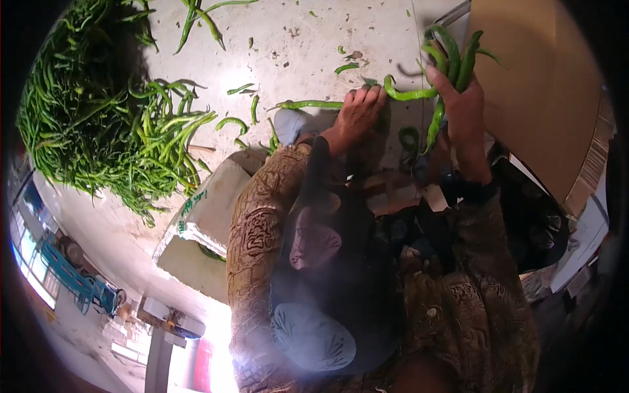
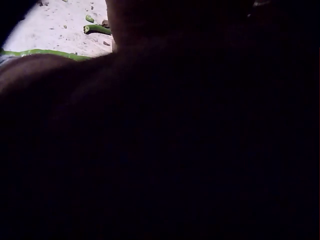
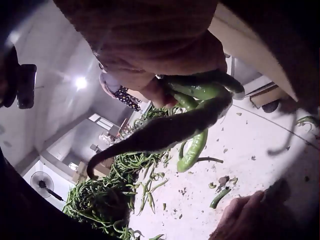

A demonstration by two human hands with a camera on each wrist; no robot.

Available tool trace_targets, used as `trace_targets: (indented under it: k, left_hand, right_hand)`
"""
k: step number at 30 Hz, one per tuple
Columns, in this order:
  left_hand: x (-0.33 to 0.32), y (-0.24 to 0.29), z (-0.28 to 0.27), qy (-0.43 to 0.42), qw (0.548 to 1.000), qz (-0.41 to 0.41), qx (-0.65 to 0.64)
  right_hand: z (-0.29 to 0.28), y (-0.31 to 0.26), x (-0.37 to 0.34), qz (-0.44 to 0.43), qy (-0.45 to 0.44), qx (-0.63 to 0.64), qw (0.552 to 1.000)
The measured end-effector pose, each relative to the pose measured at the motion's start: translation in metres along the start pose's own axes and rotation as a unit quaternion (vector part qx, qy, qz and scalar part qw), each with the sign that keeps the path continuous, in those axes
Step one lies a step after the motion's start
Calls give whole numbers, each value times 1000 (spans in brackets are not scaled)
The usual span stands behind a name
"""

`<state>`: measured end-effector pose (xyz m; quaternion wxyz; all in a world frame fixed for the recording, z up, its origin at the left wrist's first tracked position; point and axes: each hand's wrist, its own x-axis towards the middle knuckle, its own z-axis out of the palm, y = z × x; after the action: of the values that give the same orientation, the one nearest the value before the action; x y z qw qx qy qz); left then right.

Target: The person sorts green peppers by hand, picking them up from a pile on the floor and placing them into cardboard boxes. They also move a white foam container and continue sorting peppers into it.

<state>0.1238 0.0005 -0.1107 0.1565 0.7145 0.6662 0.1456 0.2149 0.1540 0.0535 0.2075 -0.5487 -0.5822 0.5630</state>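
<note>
My right hand (image 1: 464,114) grips a bunch of long green chili peppers (image 1: 453,59) above the right side of the table, their ends sticking out on both sides of the fingers. In the right wrist view the held peppers (image 3: 192,117) cross close to the camera. Low over the table, my left hand (image 1: 357,112) has its fingers bent downward and the fingertips hidden. A single green pepper (image 1: 311,104) runs leftward from beside this hand; I cannot tell whether the fingers hold it. The left wrist view is mostly dark.
A large heap of green peppers (image 1: 85,111) covers the table's left side. Loose peppers (image 1: 230,122) and stem bits lie across the white tabletop (image 1: 288,59). A cardboard box (image 1: 524,78) stands at the right, and a white foam box (image 1: 203,229) is by the left sleeve.
</note>
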Motion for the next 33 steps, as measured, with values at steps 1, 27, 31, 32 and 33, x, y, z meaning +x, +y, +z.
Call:
trace_targets:
  k: [1,27,31,32,33]
  left_hand:
    - [4,-1,5,1,1000,7,0]
    - [-3,-91,-143,156,863,-316,-361]
    - [-15,-81,-162,188,855,-288,-387]
    - [-18,-78,-170,192,856,-284,-387]
    - [-21,-76,-179,177,856,-285,-392]
  right_hand:
    - [-6,4,0,-1,7,1,1000]
    - [-24,198,-37,-133,-132,-626,757]
    - [-31,170,-27,-61,-168,-556,812]
    - [-41,151,-21,-7,-190,-434,881]
    - [-37,125,-18,93,-175,-78,977]
